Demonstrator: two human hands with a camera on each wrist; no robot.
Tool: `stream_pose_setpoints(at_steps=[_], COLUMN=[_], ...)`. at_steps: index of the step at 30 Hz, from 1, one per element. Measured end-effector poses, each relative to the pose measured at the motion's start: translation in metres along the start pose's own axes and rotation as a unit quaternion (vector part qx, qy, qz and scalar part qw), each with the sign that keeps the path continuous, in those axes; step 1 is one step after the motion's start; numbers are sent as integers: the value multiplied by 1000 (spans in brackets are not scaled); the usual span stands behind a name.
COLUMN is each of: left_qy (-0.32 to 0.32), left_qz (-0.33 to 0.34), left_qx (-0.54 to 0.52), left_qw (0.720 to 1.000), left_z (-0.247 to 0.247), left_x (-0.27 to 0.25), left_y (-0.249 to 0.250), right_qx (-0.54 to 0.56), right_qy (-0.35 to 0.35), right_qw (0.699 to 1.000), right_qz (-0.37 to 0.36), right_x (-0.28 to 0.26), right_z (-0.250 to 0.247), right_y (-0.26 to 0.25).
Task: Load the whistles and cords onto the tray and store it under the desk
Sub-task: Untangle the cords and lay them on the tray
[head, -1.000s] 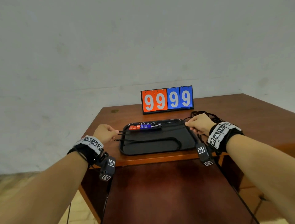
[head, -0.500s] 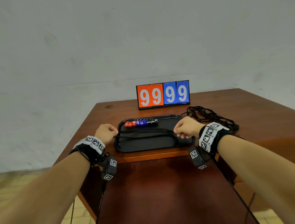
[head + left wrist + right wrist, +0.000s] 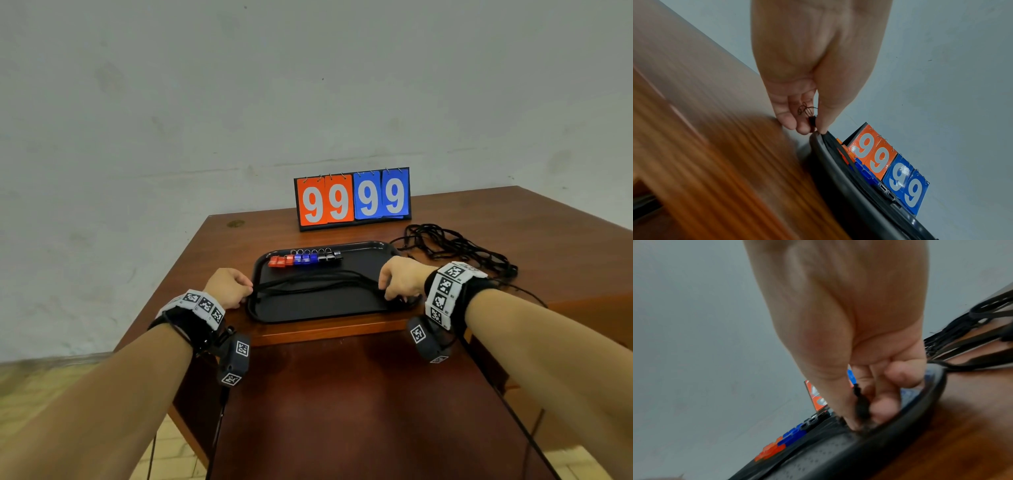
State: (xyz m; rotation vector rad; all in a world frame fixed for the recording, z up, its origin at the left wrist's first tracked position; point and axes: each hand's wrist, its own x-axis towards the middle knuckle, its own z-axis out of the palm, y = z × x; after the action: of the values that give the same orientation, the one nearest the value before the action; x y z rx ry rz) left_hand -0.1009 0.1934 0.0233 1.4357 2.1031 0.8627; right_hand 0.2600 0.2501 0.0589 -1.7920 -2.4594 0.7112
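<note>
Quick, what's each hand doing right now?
Left hand: pinching the thin black cord at the black plastic tray's edge.
Right hand: pinching its other end.

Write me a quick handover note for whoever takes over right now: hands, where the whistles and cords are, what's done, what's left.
Left hand pinches one end of a black cord at the tray's left rim; right hand pinches its other end inside the right rim.
Whistles, red, blue and black, sit in a row at the tray's back.
Done: whistles loaded, this cord lying across the tray.
Left: the cord pile on the desk to the tray's right, then store the tray under the desk.
</note>
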Motion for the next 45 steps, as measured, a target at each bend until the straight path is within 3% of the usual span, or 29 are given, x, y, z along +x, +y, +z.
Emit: stream_pose_setpoints(at_steps=[3,8,16,22,29,35,45], left_qy=[6,25,26,23,49,26,55], left_qz=[-18,-53,-83,-84,-67,-57,-52], left_qx=[-28,-92,-146,-110,-70,-31,2], left_qw=[999,994,985,990,994,998,997], left_z=[0,1,5,6,6,1,-3], left_x=[3,5,3,3,-2,-7,-23], left_y=[-5,-8,-5,-2,3,12,25], right_qx=[118,355,450,428,374,289,298], right_qy=[54,91,112,112,130,161,182], right_qw=[992,930,880,886,911,940,933], right_qz=[7,38,103,138,115,86,91], right_x=[4,3,10,14,18,17,6], right_z=[-6,-18,-9,-6,-4,-4,-10], right_y=[19,43,68,74,74,75,72])
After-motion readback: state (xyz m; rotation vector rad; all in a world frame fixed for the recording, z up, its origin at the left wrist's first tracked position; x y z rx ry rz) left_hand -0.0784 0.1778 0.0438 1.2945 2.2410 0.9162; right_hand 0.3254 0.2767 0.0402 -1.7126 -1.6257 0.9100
